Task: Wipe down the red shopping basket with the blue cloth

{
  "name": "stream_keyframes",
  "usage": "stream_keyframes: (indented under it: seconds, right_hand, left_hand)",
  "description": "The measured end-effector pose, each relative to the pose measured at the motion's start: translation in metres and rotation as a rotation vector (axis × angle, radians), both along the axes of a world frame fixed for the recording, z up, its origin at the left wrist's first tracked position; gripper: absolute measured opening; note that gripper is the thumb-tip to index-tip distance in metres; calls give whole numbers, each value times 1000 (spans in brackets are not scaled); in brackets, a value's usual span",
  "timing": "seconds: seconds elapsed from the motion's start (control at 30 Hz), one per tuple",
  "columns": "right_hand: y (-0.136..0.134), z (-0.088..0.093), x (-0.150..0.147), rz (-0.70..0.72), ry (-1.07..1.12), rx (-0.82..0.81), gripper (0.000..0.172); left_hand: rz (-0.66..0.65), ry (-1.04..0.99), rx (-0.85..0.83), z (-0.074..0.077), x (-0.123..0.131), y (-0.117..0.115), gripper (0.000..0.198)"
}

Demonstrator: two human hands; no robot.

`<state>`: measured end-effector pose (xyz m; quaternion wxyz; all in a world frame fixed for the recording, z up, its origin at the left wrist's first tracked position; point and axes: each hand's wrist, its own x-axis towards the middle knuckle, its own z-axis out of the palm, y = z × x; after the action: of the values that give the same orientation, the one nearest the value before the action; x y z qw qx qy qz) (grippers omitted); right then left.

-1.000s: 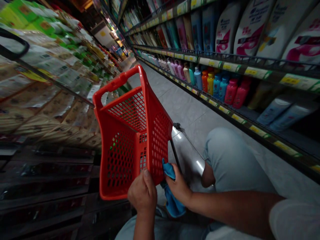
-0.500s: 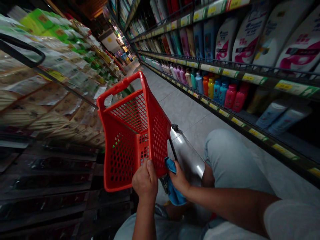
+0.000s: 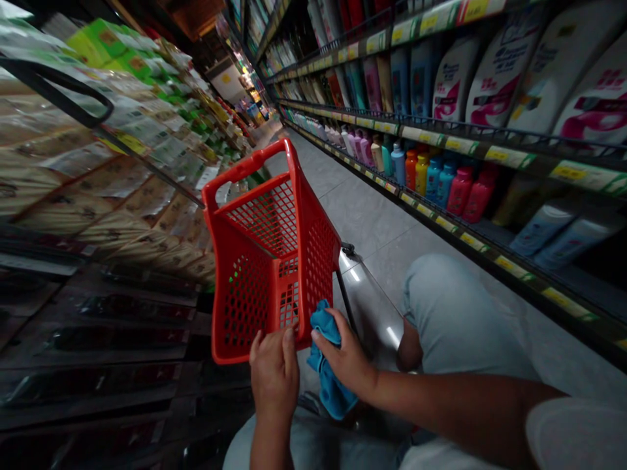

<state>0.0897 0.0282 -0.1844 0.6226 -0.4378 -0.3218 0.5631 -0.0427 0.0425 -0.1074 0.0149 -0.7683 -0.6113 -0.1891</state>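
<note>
A red rolling shopping basket (image 3: 249, 294) is tipped so that its open top faces me, with nothing seen inside. My left hand (image 3: 274, 365) is closed over its near rim, the thumb pointing up and the fingertips partly hidden. In my right hand (image 3: 350, 359) is a bunched blue cloth (image 3: 333, 391), its top end close against the basket's near right corner. A long black pull handle (image 3: 63, 91) reaches from the basket to the upper left.
Shelves of shampoo bottles (image 3: 455, 85) line the right side, with smaller coloured bottles (image 3: 460, 189) lower down. Stacked packaged goods (image 3: 108, 196) rise close on the left. Between them runs a grey tiled floor (image 3: 353, 202). My bent knee (image 3: 441, 307) is right of the cloth.
My right hand has brought the cloth up and left from the basket's side to its near corner. My left hand has shifted slightly left along the rim. The view has moved a little.
</note>
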Motion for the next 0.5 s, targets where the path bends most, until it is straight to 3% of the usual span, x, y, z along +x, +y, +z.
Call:
stream_keyframes:
  seconds: [0.1, 0.23, 0.33, 0.5]
  right_hand:
    - [-5, 5, -4, 1, -49, 120, 36]
    - [-4, -9, -8, -29, -58, 146, 37]
    - [2, -28, -12, -59, -9, 79, 35]
    - [32, -63, -17, -123, 64, -121, 33]
  left_hand:
    - [37, 2, 14, -7, 27, 0, 51]
    - [121, 14, 65, -10, 46, 5, 48]
    - [137, 33, 135, -12, 46, 6, 45]
    - [44, 34, 219, -15, 34, 1, 38]
